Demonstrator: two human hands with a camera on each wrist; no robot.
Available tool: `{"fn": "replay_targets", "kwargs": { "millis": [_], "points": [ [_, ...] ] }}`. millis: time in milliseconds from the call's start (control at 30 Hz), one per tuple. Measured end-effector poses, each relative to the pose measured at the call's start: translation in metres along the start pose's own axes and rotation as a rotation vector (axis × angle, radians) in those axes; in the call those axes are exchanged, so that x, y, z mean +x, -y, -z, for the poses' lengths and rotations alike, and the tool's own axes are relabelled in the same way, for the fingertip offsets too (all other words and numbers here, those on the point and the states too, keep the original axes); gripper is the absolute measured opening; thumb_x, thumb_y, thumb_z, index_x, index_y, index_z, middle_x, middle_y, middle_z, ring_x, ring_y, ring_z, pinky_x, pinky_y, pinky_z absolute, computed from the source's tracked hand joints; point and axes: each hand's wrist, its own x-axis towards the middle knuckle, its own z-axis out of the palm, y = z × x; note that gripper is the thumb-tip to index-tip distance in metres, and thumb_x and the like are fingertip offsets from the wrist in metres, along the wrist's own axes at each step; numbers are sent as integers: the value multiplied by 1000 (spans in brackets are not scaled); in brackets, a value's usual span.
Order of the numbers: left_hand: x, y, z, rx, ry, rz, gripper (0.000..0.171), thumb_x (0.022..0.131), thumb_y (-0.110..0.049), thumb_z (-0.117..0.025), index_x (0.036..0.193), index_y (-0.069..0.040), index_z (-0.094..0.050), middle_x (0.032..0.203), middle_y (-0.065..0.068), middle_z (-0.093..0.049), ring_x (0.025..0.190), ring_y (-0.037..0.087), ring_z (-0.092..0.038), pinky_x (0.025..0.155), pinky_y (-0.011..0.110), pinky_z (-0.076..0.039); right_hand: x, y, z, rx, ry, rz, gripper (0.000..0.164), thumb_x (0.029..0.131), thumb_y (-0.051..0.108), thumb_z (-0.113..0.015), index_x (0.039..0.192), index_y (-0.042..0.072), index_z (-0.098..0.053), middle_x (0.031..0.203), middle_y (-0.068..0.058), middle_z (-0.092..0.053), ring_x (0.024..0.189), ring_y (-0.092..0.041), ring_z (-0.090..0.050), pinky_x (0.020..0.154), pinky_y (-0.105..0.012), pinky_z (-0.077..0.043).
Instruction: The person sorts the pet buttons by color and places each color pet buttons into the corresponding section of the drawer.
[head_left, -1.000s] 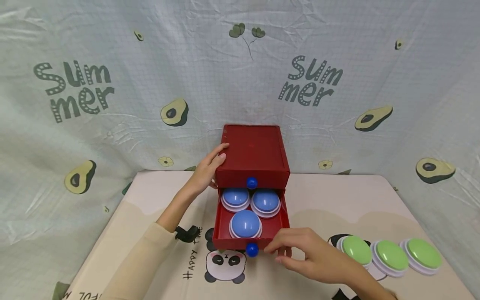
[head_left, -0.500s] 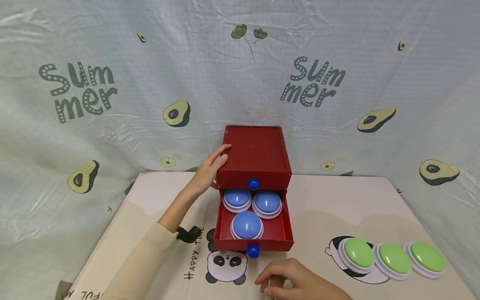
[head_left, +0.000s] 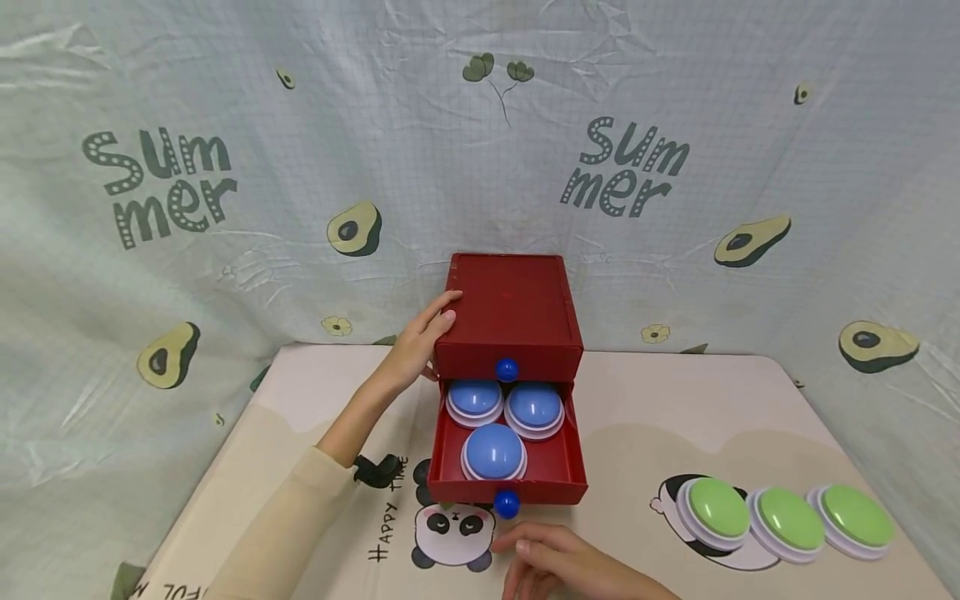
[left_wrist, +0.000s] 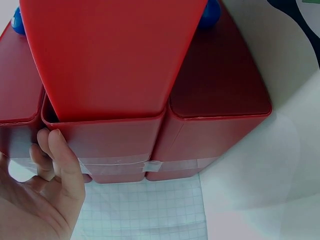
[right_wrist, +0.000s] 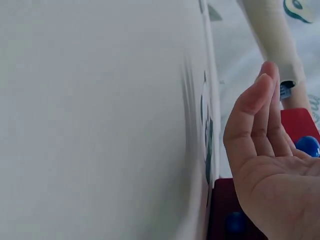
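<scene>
My left hand [head_left: 411, 348] rests against the upper left side of a red drawer cabinet [head_left: 510, 300], two of its fingertips on the top edge. In the left wrist view, other fingers [left_wrist: 65, 155] of that hand touch the side wall. A drawer [head_left: 557, 462] below the top one is pulled out and holds three blue dome-shaped push buttons [head_left: 493, 452] with white bases. My right hand [head_left: 558, 560] is in front of the drawer, near its blue knob [head_left: 506, 503], and holds nothing. In the right wrist view, its fingers look relaxed and slightly bent.
Three green push buttons [head_left: 789, 518] with white bases stand in a row on the table at the right. Clear tape [left_wrist: 120, 167] runs around the cabinet's stacked sections. A printed cloth [head_left: 420, 150] hangs behind. The table cover [head_left: 645, 400] has panda prints.
My right hand has left the drawer's front, moving toward me and slightly left. My left hand stays on the cabinet. The drawer remains pulled out with its blue buttons in place.
</scene>
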Motion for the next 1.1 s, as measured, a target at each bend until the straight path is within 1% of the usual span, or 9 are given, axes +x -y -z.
{"fn": "replay_targets", "kwargs": {
  "millis": [133, 267, 333, 400, 467, 533, 700, 867, 1100],
  "points": [
    [1, 1, 1, -1, -4, 6, 52, 107, -48, -41, 158, -41, -36, 144, 21, -52, 86, 31, -65, 58, 42, -62, 4, 2, -3, 70, 5, 14, 60, 111, 41, -39, 153, -2, -42, 123, -31, -67, 92, -11, -71, 87, -23, -58],
    [1, 3, 4, 8, -13, 14, 52, 107, -48, -41, 158, -41, -36, 144, 21, -51, 86, 31, -65, 58, 42, -62, 11, 2, -8, 124, -3, 51, 61, 111, 40, -40, 153, -5, -40, 125, -37, -61, 91, -9, -71, 87, -23, -58],
    [1, 3, 4, 5, -17, 15, 52, 107, -48, -41, 158, -41, -37, 144, 21, -51, 85, 32, -65, 58, 42, -62, 13, 2, -9, 149, -9, 62, 61, 111, 40, -40, 152, -6, -41, 121, -32, -67, 90, -8, -71, 88, -22, -58],
    [2, 3, 3, 4, -19, 13, 51, 107, -48, -42, 158, -41, -37, 143, 21, -52, 84, 31, -65, 58, 43, -62, 16, 2, -10, 179, -18, 70, 61, 111, 40, -42, 151, -6, -42, 114, -19, -72, 89, -8, -71, 88, -22, -58],
    [2, 2, 2, 1, -18, 10, 51, 107, -49, -42, 158, -41, -38, 142, 21, -52, 83, 31, -65, 57, 42, -62, 18, 2, -9, 203, -35, 86, 60, 111, 39, -42, 149, -7, -43, 107, -5, -74, 88, -8, -71, 87, -22, -59],
    [1, 2, 2, 5, -12, 9, 52, 107, -49, -42, 158, -41, -37, 143, 21, -52, 83, 30, -65, 58, 42, -62, 20, 3, -9, 214, -53, 107, 59, 111, 37, -42, 148, -10, -43, 103, 0, -73, 86, -7, -69, 85, -22, -59],
    [1, 3, 1, 13, -5, 12, 53, 106, -50, -42, 158, -41, -37, 142, 22, -52, 84, 31, -65, 57, 42, -62, 21, 1, -8, 236, -61, 151, 56, 113, 33, -39, 145, -12, -43, 99, 3, -73, 83, -6, -67, 82, -20, -59],
    [1, 3, 0, 11, -3, 11, 53, 106, -50, -41, 158, -42, -37, 142, 22, -52, 85, 31, -65, 58, 42, -62, 21, 0, -8, 280, -48, 151, 55, 113, 33, -39, 148, -9, -44, 100, 3, -74, 84, -6, -67, 84, -20, -59],
    [1, 2, 0, 12, -2, 12, 53, 106, -50, -42, 158, -42, -36, 143, 22, -51, 86, 32, -65, 57, 40, -61, 24, 1, -12, 264, -127, 127, 59, 110, 38, -47, 147, -9, -46, 99, 3, -73, 82, -6, -67, 83, -19, -58]
  ]
}}
